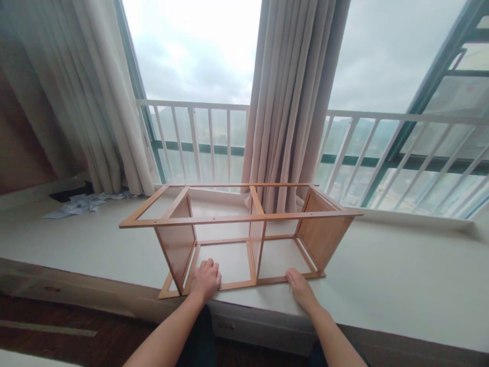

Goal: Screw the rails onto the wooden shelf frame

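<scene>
A wooden shelf frame (214, 220) lies on its side on a white window ledge. Two long side frames run left to right, joined by several upright panels. My left hand (206, 280) has its fingers curled over the lower front rail, close to the left panel. Farther right, my right hand (300, 288) grips that same rail, thumb and fingers closed on it. The undersides of both hands' fingers are partly hidden.
The white ledge (389, 275) ends at a front edge close to me. Papers (82, 204) and a dark item (71, 192) lie at the left. Behind the shelf hang curtains (290, 102), and a white railing (212, 137) crosses the windows.
</scene>
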`<state>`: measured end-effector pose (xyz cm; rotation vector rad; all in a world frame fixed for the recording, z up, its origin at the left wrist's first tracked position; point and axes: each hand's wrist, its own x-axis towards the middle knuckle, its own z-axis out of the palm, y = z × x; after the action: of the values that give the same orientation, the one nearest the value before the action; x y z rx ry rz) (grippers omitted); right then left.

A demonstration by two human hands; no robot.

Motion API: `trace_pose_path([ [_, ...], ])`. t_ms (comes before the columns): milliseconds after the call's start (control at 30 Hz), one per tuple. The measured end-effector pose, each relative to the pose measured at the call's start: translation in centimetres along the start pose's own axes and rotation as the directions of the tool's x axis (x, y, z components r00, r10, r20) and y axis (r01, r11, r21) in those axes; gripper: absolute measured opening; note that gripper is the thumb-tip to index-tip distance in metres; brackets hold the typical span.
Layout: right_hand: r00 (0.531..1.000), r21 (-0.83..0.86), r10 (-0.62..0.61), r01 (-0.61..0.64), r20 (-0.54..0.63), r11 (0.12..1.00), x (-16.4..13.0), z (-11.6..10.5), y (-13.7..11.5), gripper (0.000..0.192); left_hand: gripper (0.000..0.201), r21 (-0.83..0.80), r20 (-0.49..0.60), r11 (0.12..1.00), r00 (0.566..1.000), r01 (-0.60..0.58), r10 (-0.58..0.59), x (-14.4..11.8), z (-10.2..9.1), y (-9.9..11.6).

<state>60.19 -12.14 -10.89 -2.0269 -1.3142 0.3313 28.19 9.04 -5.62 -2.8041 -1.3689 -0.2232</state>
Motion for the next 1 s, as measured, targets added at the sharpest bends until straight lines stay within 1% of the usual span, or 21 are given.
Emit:
trace_pose_path([
  [100, 1.0, 0.015, 0.016, -0.016, 0.003, 1.0, 0.2, -0.3, 1.1, 0.035, 0.026, 0.024, 0.019, 1.0, 1.0, -0.004, 0.004, -0.1, -0.3, 0.8],
  [167, 0.999, 0.026, 0.03, -0.029, -0.018, 0.999, -0.3, -0.7, 1.9, 0.035, 0.027, 0.018, 0.021, 1.0, 1.0, -0.017, 0.016, -0.2, -0.2, 1.7],
  [333, 0.99, 0.057, 0.076, -0.069, -0.118, 0.996, -2.8, -2.0, 4.0, 0.027, 0.024, -0.03, 0.005, 0.999, 1.0, -0.026, 0.026, -0.6, 0.3, 4.5],
  [400, 0.983, 0.076, 0.093, -0.082, -0.161, 0.994, -3.9, -2.5, 4.6, 0.027, 0.023, -0.052, 0.0, 0.998, 1.0, -0.028, 0.028, -0.6, 0.3, 5.6],
  [567, 0.957, 0.139, 0.139, -0.106, -0.253, 0.985, -5.7, -3.6, 5.2, 0.041, 0.027, -0.104, 0.026, 0.992, 0.997, -0.065, 0.068, -0.8, 0.1, 7.5],
  [633, 0.954, 0.164, 0.149, -0.109, -0.261, 0.98, -6.0, -3.8, 5.1, 0.044, 0.032, -0.106, 0.037, 0.993, 0.997, -0.06, 0.064, -0.8, 0.0, 7.7],
  [767, 0.958, 0.197, 0.16, -0.114, -0.237, 0.974, -6.1, -3.8, 4.9, 0.046, 0.041, -0.102, 0.054, 0.993, 0.996, -0.063, 0.068, -1.0, 0.1, 7.8],
  [900, 0.958, 0.215, 0.178, -0.129, -0.224, 0.968, -6.1, -3.5, 5.2, 0.053, 0.048, -0.208, 0.03, 0.976, 0.997, -0.059, 0.067, -1.1, -0.1, 7.4],
  [1000, 0.955, 0.219, 0.186, -0.135, -0.231, 0.966, -6.1, -3.2, 5.7, 0.055, 0.051, -0.255, 0.008, 0.966, 0.999, -0.04, 0.043, -1.6, -0.6, 6.6],
])
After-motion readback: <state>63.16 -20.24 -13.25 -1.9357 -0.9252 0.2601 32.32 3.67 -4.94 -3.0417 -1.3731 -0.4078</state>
